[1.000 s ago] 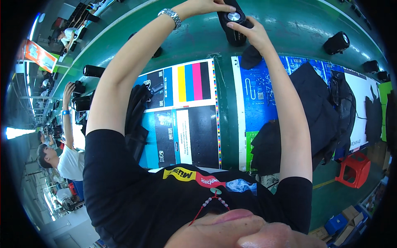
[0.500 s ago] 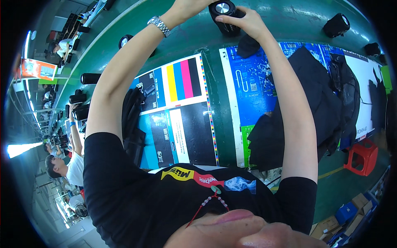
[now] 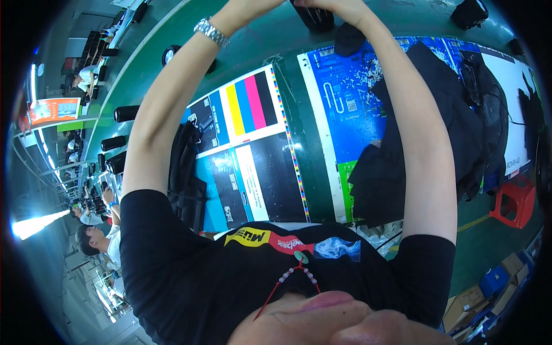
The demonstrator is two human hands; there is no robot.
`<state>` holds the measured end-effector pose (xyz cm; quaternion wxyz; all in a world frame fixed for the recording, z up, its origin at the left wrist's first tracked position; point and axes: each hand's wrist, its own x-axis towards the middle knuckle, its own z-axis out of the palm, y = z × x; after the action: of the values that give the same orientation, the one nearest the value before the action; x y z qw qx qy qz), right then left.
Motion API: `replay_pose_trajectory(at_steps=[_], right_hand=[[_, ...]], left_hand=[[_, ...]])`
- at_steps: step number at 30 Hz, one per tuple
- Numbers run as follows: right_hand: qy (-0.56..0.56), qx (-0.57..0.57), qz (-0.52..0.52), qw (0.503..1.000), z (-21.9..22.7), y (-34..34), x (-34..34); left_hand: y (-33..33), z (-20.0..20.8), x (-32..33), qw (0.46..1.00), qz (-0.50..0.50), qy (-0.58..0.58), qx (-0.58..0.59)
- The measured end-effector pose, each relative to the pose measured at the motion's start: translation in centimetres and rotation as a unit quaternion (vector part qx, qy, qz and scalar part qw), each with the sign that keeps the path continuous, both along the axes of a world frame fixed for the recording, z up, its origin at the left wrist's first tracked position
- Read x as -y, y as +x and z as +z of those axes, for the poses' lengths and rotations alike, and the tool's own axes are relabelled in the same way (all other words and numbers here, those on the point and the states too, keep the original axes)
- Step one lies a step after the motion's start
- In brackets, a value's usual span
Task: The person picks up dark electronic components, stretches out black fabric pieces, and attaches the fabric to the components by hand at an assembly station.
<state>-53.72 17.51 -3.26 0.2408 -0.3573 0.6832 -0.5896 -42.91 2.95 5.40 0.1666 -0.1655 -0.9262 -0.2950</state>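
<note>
A black cylindrical speaker (image 3: 317,20) stands at the top of the head view, its upper end cut off by the picture's edge. My right hand (image 3: 344,8) is bent over it from the right, fingers closed around its upper part. My left hand (image 3: 253,7) reaches toward the same speaker from the left, a metal watch (image 3: 211,32) on its wrist. Its fingers lie beyond the frame, so its grip is hidden. Just below my right hand is a small dark cloth piece (image 3: 349,40).
Printed sheets (image 3: 247,155) and a blue board (image 3: 345,103) cover the green table (image 3: 290,103). Black fabric (image 3: 425,132) lies under my right forearm. More black speakers (image 3: 470,14) stand around. A red stool (image 3: 513,201) is at right; a co-worker (image 3: 106,238) sits at left.
Both hands and the speaker have shifted up toward the top edge, and the speaker's silver end has left the picture. The surrounding scene has shifted slightly too.
</note>
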Motion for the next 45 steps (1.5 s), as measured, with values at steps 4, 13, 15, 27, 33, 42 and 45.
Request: replay_pose_trajectory(at_steps=[4,13,15,27,33,42,45], right_hand=[[0.038,-0.076,-0.082,0.993,0.8,0.7,1.3],[0.13,-0.245,0.019,0.961,-1.2,-3.4,-4.6],[0.187,-0.182,0.07,0.963,1.0,-4.9,-6.2],[-0.253,0.208,-0.184,0.927,-2.6,-5.4,4.2],[-0.278,0.157,-0.225,0.921,-6.4,-6.8,3.2],[-0.184,0.184,-0.347,0.901,0.0,-6.4,-8.4],[-0.282,0.279,-0.059,0.916,4.0,-1.0,-8.9]], left_hand=[[0.2,-0.5,1.3,0.995,0.096,-0.02,-0.01],[-0.2,-2.4,0.0,0.954,0.103,0.278,-0.041],[-0.6,-3.2,1.7,0.889,0.125,0.441,-0.002],[-8.8,-11.8,-4.4,0.698,0.123,0.701,-0.08],[-9.0,-14.5,-5.6,0.667,0.138,0.723,-0.121],[-3.4,-10.4,-3.2,0.829,0.277,0.483,-0.039],[4.1,-8.3,-2.5,0.859,0.204,0.47,-0.004]])
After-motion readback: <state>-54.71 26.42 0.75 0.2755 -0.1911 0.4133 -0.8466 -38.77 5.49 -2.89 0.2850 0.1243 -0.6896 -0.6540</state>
